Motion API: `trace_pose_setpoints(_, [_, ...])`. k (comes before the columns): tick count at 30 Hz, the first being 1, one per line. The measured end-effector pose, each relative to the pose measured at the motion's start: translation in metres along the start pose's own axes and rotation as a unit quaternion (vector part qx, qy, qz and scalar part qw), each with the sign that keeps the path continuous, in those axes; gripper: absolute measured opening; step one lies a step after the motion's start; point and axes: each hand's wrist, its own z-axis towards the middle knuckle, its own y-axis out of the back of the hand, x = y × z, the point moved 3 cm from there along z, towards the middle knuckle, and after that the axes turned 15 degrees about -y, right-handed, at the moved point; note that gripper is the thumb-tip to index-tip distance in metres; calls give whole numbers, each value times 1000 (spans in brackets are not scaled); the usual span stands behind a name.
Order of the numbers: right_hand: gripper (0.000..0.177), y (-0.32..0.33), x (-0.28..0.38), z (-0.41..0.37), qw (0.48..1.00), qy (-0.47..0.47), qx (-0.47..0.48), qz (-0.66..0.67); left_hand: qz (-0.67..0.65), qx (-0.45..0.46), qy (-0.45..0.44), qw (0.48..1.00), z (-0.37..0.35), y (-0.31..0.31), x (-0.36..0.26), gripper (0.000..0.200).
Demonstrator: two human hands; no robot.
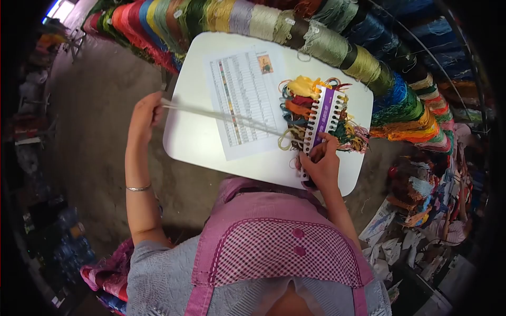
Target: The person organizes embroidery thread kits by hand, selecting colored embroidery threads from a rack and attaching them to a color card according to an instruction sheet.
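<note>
Off the left edge of the white table, my left hand [146,115] is closed on the end of some pale thread [226,114]. The thread runs taut across the table to the punched edge of a white and purple thread card [328,111]. My right hand [322,160] grips the lower end of this card, fingers bent at its holes. Bundles of yellow, orange, red, teal and green thread hang from holes along both sides of the card. Beneath the pale thread lies a printed chart [245,100] with a column of colour swatches and a small picture.
The white table [184,142] has rounded corners and stands close in front of my apron [253,210]. Behind it, a long row of coloured thread skeins [263,23] curves to the right. More thread bundles and papers [379,226] lie at the lower right.
</note>
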Motion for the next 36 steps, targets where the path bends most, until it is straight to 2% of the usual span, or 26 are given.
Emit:
trace_pose_setpoints(1, [67,0,1,-1,1000,-4,3,-3,2,4,-9,1000,11,13,11,26])
trace_pose_setpoints(2, [68,0,-1,0,1000,7,-5,-6,243,-63,-85,964,24,29,19,26])
trace_pose_setpoints(3, [69,0,-1,0,1000,4,-5,-22,465,-131,-159,861,34,33,13,26])
trace_pose_setpoints(4, [69,-1,0,0,999,2,-8,-34,537,-156,-190,807,28,12,-10,26])
trace_pose_setpoints(6, [69,-1,3,1,998,18,-17,-64,512,-146,-361,766,41,-26,-24,24])
trace_pose_setpoints(7, [68,-2,3,2,997,13,-17,-80,343,-94,-313,881,56,-48,-21,25])
trace_pose_setpoints(8, [67,-3,4,2,995,26,-20,-90,255,-41,-305,916,69,-75,-22,24])
trace_pose_setpoints(10, [66,1,8,4,996,25,11,-90,204,-1,-357,912,75,-142,-54,20])
trace_pose_setpoints(12, [65,10,14,2,997,11,37,-69,186,-12,-394,900,88,-191,-67,19])
trace_pose_setpoints(14, [62,16,14,1,999,23,32,-26,188,-40,-370,909,106,-221,-70,15])
trace_pose_setpoints(15, [59,18,14,1,1000,16,24,-13,200,-76,-388,896,114,-232,-73,14])
trace_pose_setpoints(18, [53,29,15,3,1000,-11,19,1,240,-91,-381,888,123,-253,-78,16])
trace_pose_setpoints(19, [53,30,14,5,1000,-13,17,3,243,-70,-389,886,121,-260,-81,18])
trace_pose_setpoints(23, [47,35,9,11,1000,-14,11,15,293,-75,-380,874,119,-280,-89,18])
trace_pose_setpoints(25, [45,36,11,15,1000,-9,11,14,292,-134,-381,867,126,-282,-87,18])
trace_pose_setpoints(29, [44,35,17,17,1000,-7,27,-1,289,-128,-397,862,132,-283,-84,16])
trace_pose_setpoints(34, [42,30,24,24,999,17,35,-20,211,-71,-373,901,139,-273,-76,13])
trace_pose_setpoints(36, [42,29,32,28,998,36,57,-9,211,-74,-368,903,136,-270,-75,13])
